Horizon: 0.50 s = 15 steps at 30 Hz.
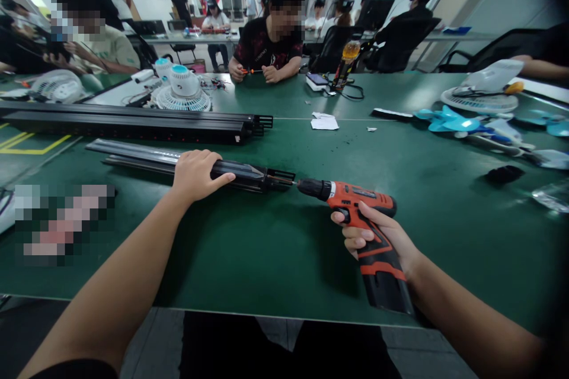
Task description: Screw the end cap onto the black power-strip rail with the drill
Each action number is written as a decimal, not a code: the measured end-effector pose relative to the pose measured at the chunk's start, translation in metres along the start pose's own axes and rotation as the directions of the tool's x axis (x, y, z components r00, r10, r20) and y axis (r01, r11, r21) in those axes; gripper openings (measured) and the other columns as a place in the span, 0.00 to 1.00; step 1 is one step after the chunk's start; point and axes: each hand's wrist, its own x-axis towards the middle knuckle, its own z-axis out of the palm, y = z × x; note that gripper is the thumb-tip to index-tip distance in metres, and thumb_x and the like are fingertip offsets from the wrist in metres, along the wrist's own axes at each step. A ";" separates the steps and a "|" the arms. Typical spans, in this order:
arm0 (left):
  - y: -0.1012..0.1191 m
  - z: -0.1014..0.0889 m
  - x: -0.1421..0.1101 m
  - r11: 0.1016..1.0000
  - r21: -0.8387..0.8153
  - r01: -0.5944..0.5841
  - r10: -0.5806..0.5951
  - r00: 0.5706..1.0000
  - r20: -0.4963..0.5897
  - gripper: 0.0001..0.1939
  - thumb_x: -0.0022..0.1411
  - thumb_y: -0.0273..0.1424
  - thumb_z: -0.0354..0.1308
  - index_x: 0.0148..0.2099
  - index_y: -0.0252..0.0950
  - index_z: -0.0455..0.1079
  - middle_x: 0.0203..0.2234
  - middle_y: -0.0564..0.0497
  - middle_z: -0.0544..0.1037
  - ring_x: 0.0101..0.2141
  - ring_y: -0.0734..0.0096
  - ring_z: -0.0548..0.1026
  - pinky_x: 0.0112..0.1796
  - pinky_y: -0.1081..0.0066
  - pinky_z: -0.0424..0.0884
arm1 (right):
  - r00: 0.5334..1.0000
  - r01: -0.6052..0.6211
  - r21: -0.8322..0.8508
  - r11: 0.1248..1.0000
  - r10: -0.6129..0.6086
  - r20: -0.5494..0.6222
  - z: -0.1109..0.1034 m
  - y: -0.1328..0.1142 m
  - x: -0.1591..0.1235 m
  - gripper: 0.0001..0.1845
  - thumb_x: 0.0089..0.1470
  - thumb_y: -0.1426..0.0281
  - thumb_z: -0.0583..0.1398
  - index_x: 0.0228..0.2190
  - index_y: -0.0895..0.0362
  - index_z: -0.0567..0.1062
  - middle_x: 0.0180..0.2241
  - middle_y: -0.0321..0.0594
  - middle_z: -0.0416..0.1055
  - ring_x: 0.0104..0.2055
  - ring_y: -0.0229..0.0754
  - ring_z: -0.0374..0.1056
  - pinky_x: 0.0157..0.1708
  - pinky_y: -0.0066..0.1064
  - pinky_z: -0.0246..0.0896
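My right hand is wrapped round the grip of an orange and black cordless drill, with the index finger by its trigger. The drill points left, its bit at the slotted end of a long black profile bar. Whether the bit touches the bar or sits in a screw, I cannot tell. My left hand lies over the bar's middle, fingers curled across the far side and thumb stretched along the top. The bar rests on the green table, and a thinner edge or second piece shows under its left part.
More long black bars lie behind. Fan parts stand at the back left; blue fan blades and a white grille are at the right. White paper and a drink bottle are near a person seated opposite, holding a screwdriver.
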 end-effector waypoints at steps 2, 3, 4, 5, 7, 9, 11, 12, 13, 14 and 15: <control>0.001 0.000 0.000 1.000 -0.001 0.000 0.000 1.000 -0.003 0.35 0.66 0.63 0.45 0.50 0.39 0.75 0.42 0.41 0.80 0.46 0.44 0.75 0.53 0.49 0.64 | 1.000 -0.005 0.010 1.000 0.005 -0.001 0.002 0.000 0.000 0.20 0.56 0.58 0.70 0.41 0.58 0.73 0.18 0.26 0.53 0.23 0.33 0.58 0.25 0.21 0.61; 0.001 -0.001 0.000 1.000 -0.001 0.001 -0.001 1.000 -0.006 0.35 0.66 0.62 0.46 0.50 0.39 0.75 0.42 0.41 0.80 0.46 0.44 0.75 0.53 0.48 0.64 | 1.000 -0.006 0.013 1.000 0.006 -0.002 0.002 0.000 0.000 0.20 0.56 0.58 0.70 0.41 0.58 0.73 0.18 0.26 0.53 0.23 0.33 0.59 0.25 0.21 0.61; 0.002 -0.001 0.000 1.000 -0.002 0.004 -0.004 1.000 -0.009 0.34 0.66 0.62 0.46 0.50 0.39 0.75 0.42 0.41 0.80 0.46 0.45 0.75 0.53 0.48 0.64 | 1.000 -0.005 0.015 1.000 0.005 -0.002 0.002 0.000 0.000 0.20 0.56 0.58 0.70 0.41 0.58 0.73 0.18 0.26 0.53 0.23 0.33 0.59 0.25 0.20 0.61; 0.002 -0.001 0.000 1.000 -0.004 0.007 -0.007 1.000 -0.010 0.34 0.66 0.62 0.46 0.50 0.40 0.75 0.42 0.42 0.80 0.46 0.45 0.75 0.53 0.48 0.64 | 1.000 -0.004 0.019 1.000 0.004 -0.002 0.002 0.000 0.000 0.20 0.56 0.58 0.70 0.42 0.58 0.73 0.18 0.26 0.54 0.23 0.33 0.59 0.25 0.20 0.61; 0.003 -0.002 0.000 1.000 -0.012 0.014 -0.015 1.000 -0.012 0.32 0.65 0.61 0.47 0.50 0.41 0.75 0.42 0.42 0.80 0.46 0.45 0.75 0.54 0.48 0.64 | 1.000 -0.004 0.026 1.000 0.004 0.001 0.000 0.000 0.000 0.20 0.56 0.58 0.70 0.42 0.58 0.72 0.18 0.26 0.54 0.23 0.33 0.59 0.25 0.20 0.61; 0.004 -0.002 0.000 1.000 -0.022 0.021 -0.021 1.000 -0.011 0.32 0.65 0.61 0.48 0.50 0.41 0.76 0.41 0.42 0.80 0.46 0.45 0.75 0.54 0.48 0.64 | 1.000 -0.008 0.025 1.000 0.008 0.001 -0.002 0.000 0.000 0.20 0.57 0.57 0.69 0.42 0.58 0.72 0.18 0.26 0.55 0.23 0.33 0.59 0.25 0.21 0.61; 0.004 -0.003 0.000 0.999 -0.029 0.024 -0.025 1.000 -0.009 0.32 0.65 0.61 0.48 0.50 0.41 0.76 0.41 0.42 0.80 0.46 0.45 0.74 0.54 0.48 0.64 | 1.000 -0.010 0.015 1.000 0.010 -0.003 -0.004 0.000 0.000 0.20 0.58 0.57 0.68 0.42 0.58 0.72 0.18 0.27 0.55 0.23 0.34 0.59 0.25 0.22 0.61; 0.004 -0.003 0.000 0.999 -0.031 0.024 -0.025 1.000 -0.007 0.32 0.65 0.61 0.48 0.49 0.41 0.76 0.41 0.42 0.80 0.46 0.45 0.74 0.54 0.48 0.63 | 1.000 -0.008 0.008 1.000 0.008 -0.005 -0.004 0.000 0.000 0.20 0.58 0.56 0.68 0.42 0.58 0.72 0.18 0.27 0.55 0.23 0.34 0.59 0.25 0.22 0.60; 0.004 -0.003 0.000 0.999 -0.031 0.024 -0.024 1.000 -0.006 0.32 0.65 0.61 0.48 0.49 0.41 0.76 0.41 0.42 0.80 0.46 0.45 0.74 0.54 0.48 0.63 | 1.000 -0.005 0.003 1.000 0.005 -0.004 -0.004 0.000 0.000 0.20 0.59 0.56 0.68 0.42 0.57 0.72 0.18 0.27 0.55 0.23 0.34 0.59 0.25 0.22 0.60; 0.004 -0.003 0.000 0.999 -0.029 0.023 -0.023 1.000 -0.005 0.32 0.65 0.61 0.47 0.49 0.41 0.76 0.41 0.42 0.80 0.46 0.45 0.74 0.54 0.48 0.63 | 1.000 -0.005 0.000 1.000 0.005 -0.002 -0.003 0.000 0.000 0.20 0.58 0.57 0.68 0.42 0.57 0.72 0.18 0.27 0.55 0.23 0.34 0.59 0.25 0.22 0.60; 0.004 -0.003 0.000 0.999 -0.027 0.022 -0.022 1.000 -0.005 0.32 0.65 0.61 0.47 0.49 0.41 0.75 0.41 0.42 0.80 0.46 0.45 0.74 0.54 0.48 0.63 | 1.000 -0.006 0.001 1.000 0.006 0.003 -0.003 0.000 -0.001 0.20 0.58 0.57 0.68 0.42 0.57 0.72 0.18 0.26 0.54 0.23 0.34 0.59 0.25 0.21 0.60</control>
